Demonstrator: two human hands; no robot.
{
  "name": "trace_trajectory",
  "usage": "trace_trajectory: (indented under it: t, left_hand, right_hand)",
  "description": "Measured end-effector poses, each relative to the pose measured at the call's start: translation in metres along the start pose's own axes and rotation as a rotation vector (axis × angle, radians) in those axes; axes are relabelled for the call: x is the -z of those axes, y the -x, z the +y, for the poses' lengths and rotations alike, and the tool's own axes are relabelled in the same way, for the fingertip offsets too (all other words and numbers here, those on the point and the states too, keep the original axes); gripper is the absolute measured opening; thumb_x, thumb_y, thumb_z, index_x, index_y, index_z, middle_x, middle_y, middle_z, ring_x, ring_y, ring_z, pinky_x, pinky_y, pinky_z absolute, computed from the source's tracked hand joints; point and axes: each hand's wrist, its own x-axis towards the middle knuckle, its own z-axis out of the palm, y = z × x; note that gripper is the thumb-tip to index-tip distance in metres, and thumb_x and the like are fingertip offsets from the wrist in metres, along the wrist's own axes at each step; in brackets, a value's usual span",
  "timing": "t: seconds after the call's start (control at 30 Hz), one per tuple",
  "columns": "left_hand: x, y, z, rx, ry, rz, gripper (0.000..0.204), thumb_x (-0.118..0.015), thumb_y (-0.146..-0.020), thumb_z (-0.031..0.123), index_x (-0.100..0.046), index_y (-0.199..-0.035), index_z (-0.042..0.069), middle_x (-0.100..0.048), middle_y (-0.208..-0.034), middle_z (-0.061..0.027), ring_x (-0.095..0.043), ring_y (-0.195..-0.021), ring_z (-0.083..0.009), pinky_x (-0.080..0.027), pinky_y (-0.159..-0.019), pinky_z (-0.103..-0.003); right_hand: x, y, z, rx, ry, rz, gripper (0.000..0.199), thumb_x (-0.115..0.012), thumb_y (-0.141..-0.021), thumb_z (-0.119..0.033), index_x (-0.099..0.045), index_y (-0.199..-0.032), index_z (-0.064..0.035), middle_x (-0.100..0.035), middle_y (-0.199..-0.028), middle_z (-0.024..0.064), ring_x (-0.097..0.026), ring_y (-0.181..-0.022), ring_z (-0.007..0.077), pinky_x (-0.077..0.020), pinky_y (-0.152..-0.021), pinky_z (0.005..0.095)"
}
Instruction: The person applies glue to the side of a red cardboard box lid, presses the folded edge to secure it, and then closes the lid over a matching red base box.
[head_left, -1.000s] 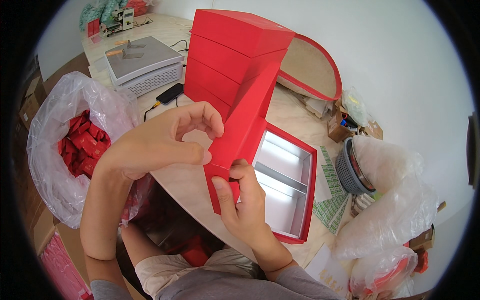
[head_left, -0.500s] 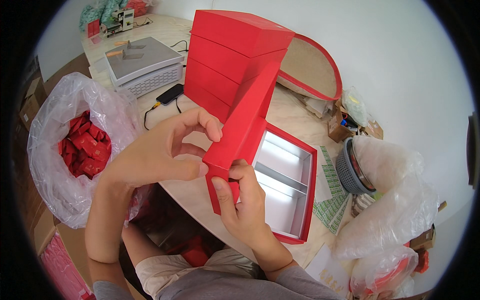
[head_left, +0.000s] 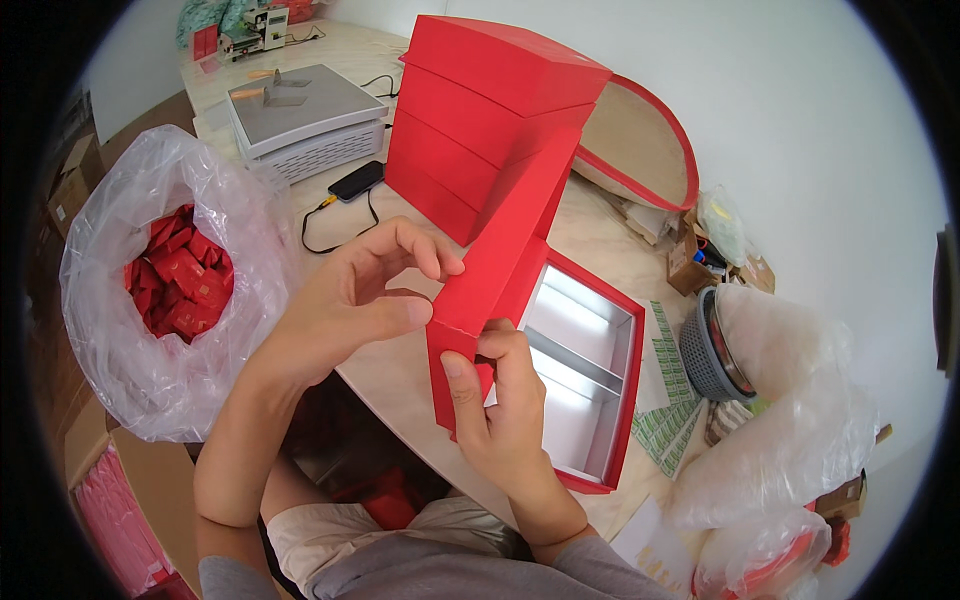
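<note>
While the lid (head_left: 494,262) extends away, the right hand (head_left: 503,418) pinches its near end, the left hand (head_left: 345,312) half open at its left edge.

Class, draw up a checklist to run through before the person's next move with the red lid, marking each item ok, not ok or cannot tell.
1. Right hand has a grip on the lid: ok, pinching its near corner.
2. Left hand touches the lid: cannot tell; its fingertips are at the edge.
3. Red box open: ok, both compartments show.
4. Lid clear of the stacked boxes: cannot tell; they overlap in this view.
5. Phone apart from both hands: ok.
</note>
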Motion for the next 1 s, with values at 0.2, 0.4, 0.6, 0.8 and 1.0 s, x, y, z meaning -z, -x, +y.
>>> trace_trajectory:
  t: [0.2, 0.4, 0.6, 0.8, 1.0]
  left_hand:
    - [0.001, 0.001, 0.001, -0.033, -0.027, -0.016, 0.031, -0.071, -0.072, 0.025, -0.049, -0.089, 0.012, -0.051, -0.104, -0.0030, -0.051, -0.102, -0.0147, -0.041, -0.088, -0.030]
    - [-0.002, 0.005, -0.016, -0.297, -0.239, 0.011, 0.025, -0.069, -0.078, 0.025, -0.053, -0.089, 0.009, -0.049, -0.106, -0.0063, -0.050, -0.101, -0.0159, -0.042, -0.088, -0.032]
    - [-0.007, 0.006, -0.041, -0.455, -0.069, 0.044, 0.018, -0.063, -0.080, 0.007, -0.057, -0.097, 0.005, -0.051, -0.112, -0.0089, -0.050, -0.107, -0.0175, -0.040, -0.094, -0.034]
    - [-0.009, 0.005, -0.046, -0.477, -0.027, 0.061, 0.017, -0.065, -0.082, 0.011, -0.057, -0.096, 0.006, -0.050, -0.111, -0.0082, -0.050, -0.106, -0.0169, -0.038, -0.095, -0.034]
    - [-0.012, 0.005, -0.048, -0.501, -0.037, 0.084, 0.017, -0.065, -0.083, 0.012, -0.057, -0.096, 0.006, -0.050, -0.110, -0.0089, -0.050, -0.104, -0.0171, -0.038, -0.094, -0.034]
  right_hand:
    - [0.000, -0.001, 0.001, 0.038, 0.001, 0.001, 0.017, -0.060, -0.085, 0.001, -0.045, -0.092, 0.0034, -0.054, -0.088, 0.0212, -0.055, -0.072, 0.0344, -0.0453, -0.063, 0.0323]
    - [0.000, -0.001, 0.002, 0.042, 0.007, 0.008, 0.017, -0.060, -0.085, 0.002, -0.045, -0.093, 0.0035, -0.054, -0.087, 0.0210, -0.055, -0.071, 0.0343, -0.0449, -0.062, 0.0325]
    - [-0.001, -0.001, 0.003, 0.037, -0.013, 0.011, 0.017, -0.060, -0.084, 0.002, -0.046, -0.093, 0.0036, -0.053, -0.086, 0.0210, -0.055, -0.070, 0.0343, -0.0449, -0.062, 0.0329]
    - [-0.001, 0.000, 0.004, 0.033, -0.009, 0.011, 0.017, -0.060, -0.084, 0.002, -0.046, -0.093, 0.0038, -0.053, -0.086, 0.0214, -0.055, -0.071, 0.0348, -0.0451, -0.062, 0.0334]
    - [-0.001, 0.000, 0.004, 0.046, -0.007, 0.013, 0.017, -0.060, -0.084, 0.002, -0.046, -0.093, 0.0038, -0.053, -0.086, 0.0212, -0.054, -0.070, 0.0344, -0.0449, -0.061, 0.0329]
